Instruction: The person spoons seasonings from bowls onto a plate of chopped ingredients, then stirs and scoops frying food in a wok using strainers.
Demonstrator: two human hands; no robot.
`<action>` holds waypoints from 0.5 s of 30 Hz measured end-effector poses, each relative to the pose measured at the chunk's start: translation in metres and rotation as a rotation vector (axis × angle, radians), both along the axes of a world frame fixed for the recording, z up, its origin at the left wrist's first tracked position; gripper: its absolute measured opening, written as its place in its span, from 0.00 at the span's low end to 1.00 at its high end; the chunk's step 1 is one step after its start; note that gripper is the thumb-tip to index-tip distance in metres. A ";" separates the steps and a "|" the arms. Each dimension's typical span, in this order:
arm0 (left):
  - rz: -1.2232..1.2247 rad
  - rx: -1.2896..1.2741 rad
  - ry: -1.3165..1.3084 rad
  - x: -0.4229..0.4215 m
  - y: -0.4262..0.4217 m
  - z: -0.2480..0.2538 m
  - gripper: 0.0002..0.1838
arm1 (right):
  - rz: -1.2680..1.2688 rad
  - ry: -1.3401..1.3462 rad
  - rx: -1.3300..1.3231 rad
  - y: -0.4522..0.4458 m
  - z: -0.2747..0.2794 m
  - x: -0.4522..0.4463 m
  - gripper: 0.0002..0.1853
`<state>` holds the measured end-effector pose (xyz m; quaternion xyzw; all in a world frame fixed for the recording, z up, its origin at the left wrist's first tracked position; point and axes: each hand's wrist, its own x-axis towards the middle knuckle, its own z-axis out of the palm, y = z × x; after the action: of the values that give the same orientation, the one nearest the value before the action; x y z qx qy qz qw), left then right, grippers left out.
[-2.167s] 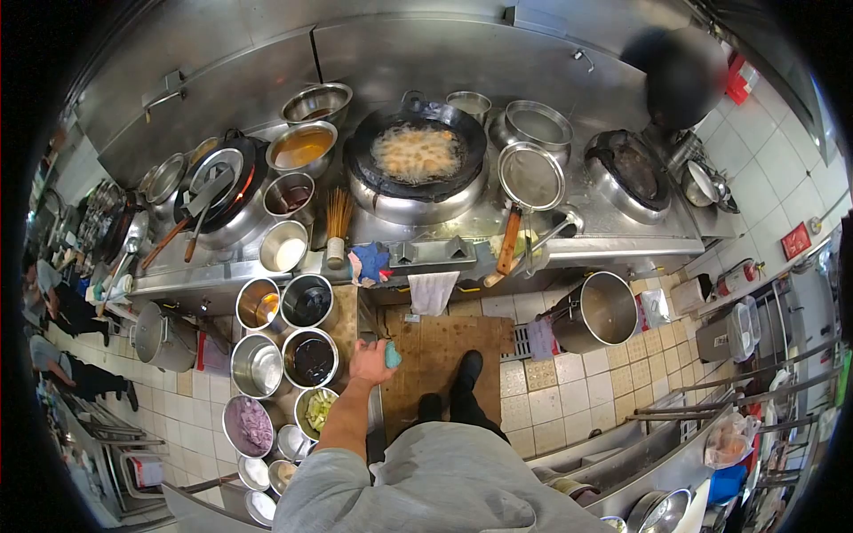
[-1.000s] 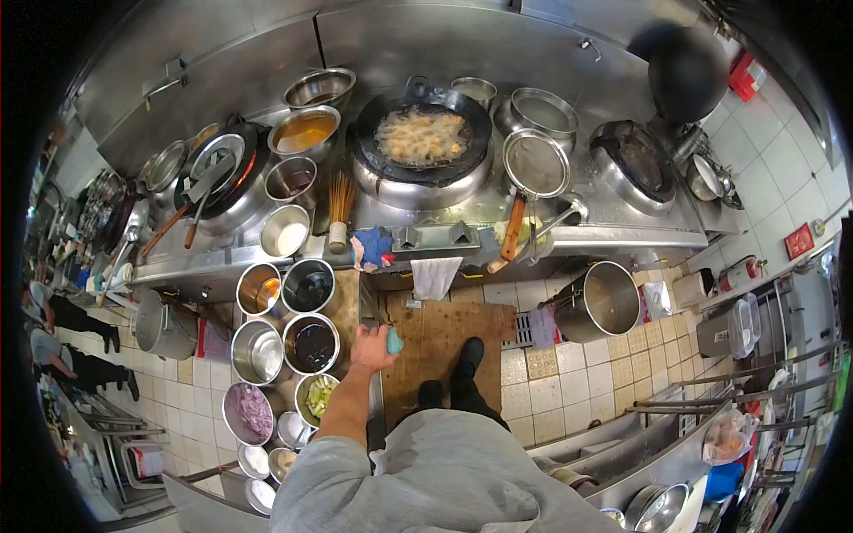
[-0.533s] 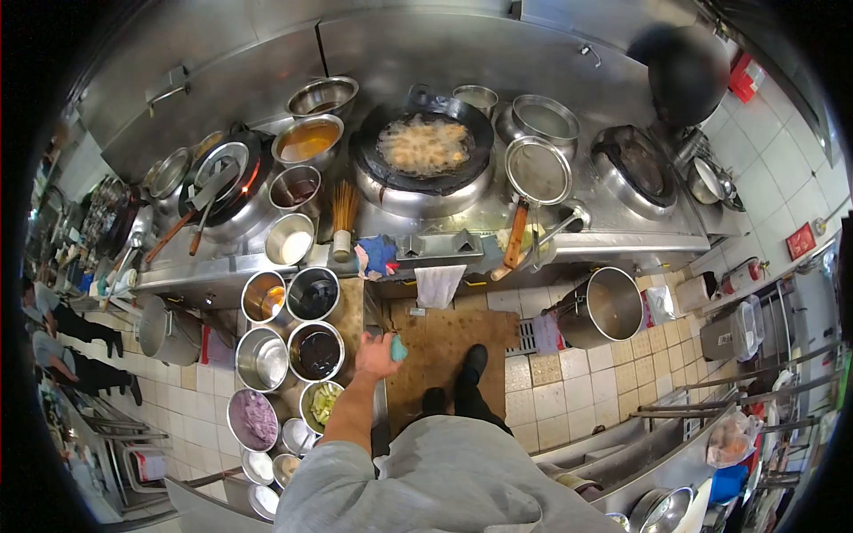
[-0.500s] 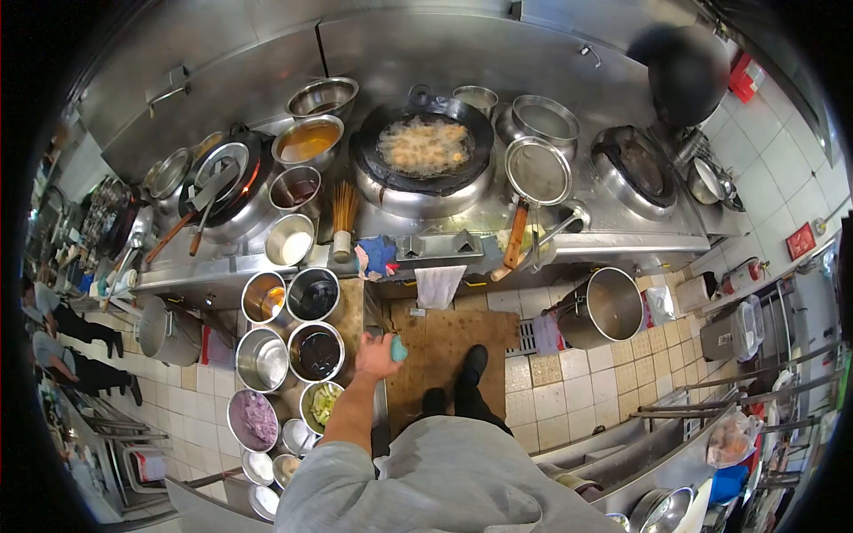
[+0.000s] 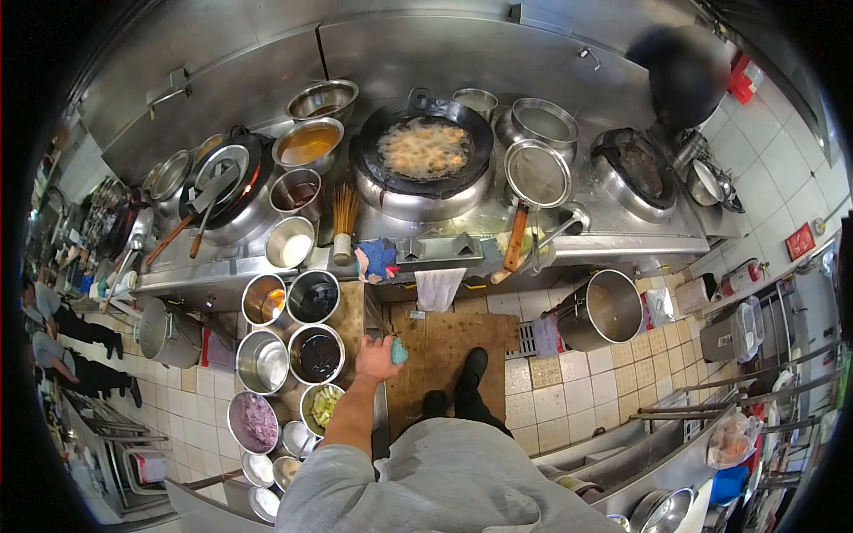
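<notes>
My left hand [image 5: 377,357] is closed on a teal cloth [image 5: 399,352], at the edge of the side counter [image 5: 350,311]. Just left of it stand a pot of dark sauce [image 5: 316,354] and a bowl of chopped green vegetable [image 5: 322,407]. My right hand is out of sight. Pale golden pieces [image 5: 425,148] bubble in oil in the black wok [image 5: 371,180]. Right of this wok lies a round strainer [image 5: 538,174] with a wooden handle, beside a ladle [image 5: 576,218].
A bamboo brush [image 5: 344,218] and a crumpled blue cloth [image 5: 378,258] lie at the stove's front. Two woks' burners flank the middle one. A large stockpot [image 5: 613,306] stands on the floor at right. People in dark trousers [image 5: 98,380] show at far left.
The view has shifted slightly since the earliest frame. The bubbling in the wok looks a little different. My left hand stays at nearly the same place with the teal cloth.
</notes>
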<state>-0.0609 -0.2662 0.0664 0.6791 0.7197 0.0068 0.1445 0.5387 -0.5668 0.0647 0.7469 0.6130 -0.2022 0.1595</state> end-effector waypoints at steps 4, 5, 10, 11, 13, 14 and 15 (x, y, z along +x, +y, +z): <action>-0.003 0.006 -0.001 0.000 0.000 0.000 0.37 | -0.062 -0.002 -0.038 0.003 0.004 0.000 0.18; -0.004 0.018 -0.002 0.000 0.000 -0.001 0.37 | -0.077 -0.011 -0.043 0.005 0.007 -0.003 0.18; -0.009 0.035 -0.015 -0.002 0.000 -0.012 0.36 | -0.068 -0.098 0.107 0.008 0.028 -0.031 0.18; -0.010 0.032 -0.009 -0.002 0.000 -0.011 0.36 | -0.074 -0.083 0.103 0.008 0.025 -0.028 0.18; -0.012 0.025 0.002 -0.001 0.000 -0.008 0.36 | -0.095 -0.019 0.058 0.009 0.020 -0.016 0.18; -0.011 0.033 -0.004 -0.001 -0.001 -0.007 0.36 | -0.110 0.029 0.017 0.010 0.019 -0.012 0.18; -0.009 0.042 -0.011 -0.001 -0.001 -0.007 0.36 | -0.105 0.042 0.022 0.009 0.017 -0.011 0.18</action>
<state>-0.0621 -0.2673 0.0594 0.6852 0.7154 0.0248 0.1342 0.5278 -0.5582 0.0821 0.7752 0.5785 -0.2193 0.1277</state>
